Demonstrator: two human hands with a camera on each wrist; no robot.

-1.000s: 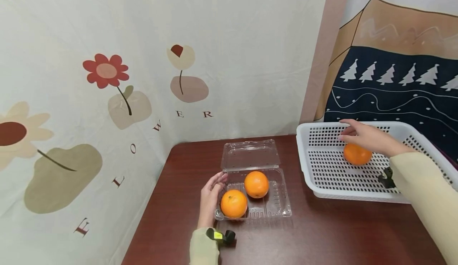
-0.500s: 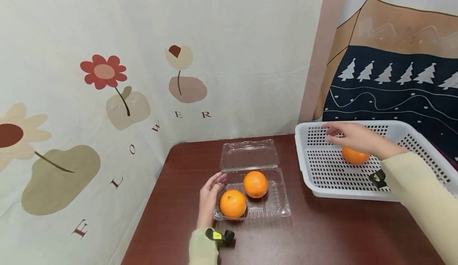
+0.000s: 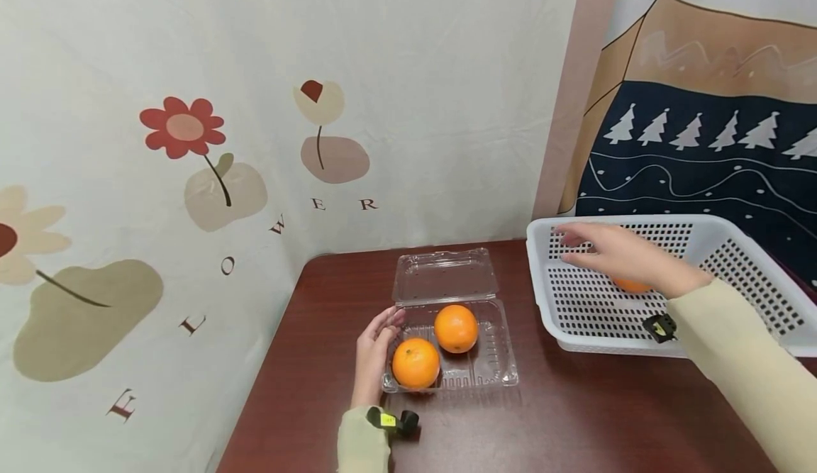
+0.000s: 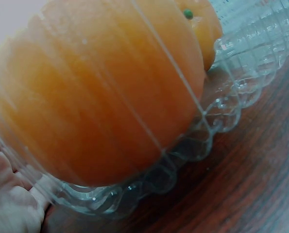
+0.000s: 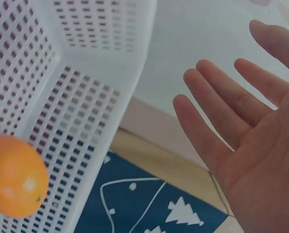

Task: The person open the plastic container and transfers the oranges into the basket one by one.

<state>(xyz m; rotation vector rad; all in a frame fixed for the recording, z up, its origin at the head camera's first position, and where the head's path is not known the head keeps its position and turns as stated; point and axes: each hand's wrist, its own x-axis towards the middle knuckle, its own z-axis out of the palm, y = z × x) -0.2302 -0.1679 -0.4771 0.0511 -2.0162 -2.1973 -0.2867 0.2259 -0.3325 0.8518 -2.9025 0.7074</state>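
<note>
My left hand rests along the left side of a clear plastic clamshell box, fingers relaxed at its wall. Inside the box sit two oranges, a front-left one beside my hand and another behind it to the right. The box's lid lies folded back. Over the white basket my right hand hovers with nothing in it, fingers spread in the right wrist view. A third orange lies in the basket, partly hidden by that hand in the head view.
Both containers stand on a dark red-brown table, the basket right of the box. Behind them hangs a pale curtain with printed flowers. A dark blue print with white trees covers the back right.
My right hand has moved left across the basket, away from its right part, and now covers more of the orange there. The left hand and the box have stayed put.
</note>
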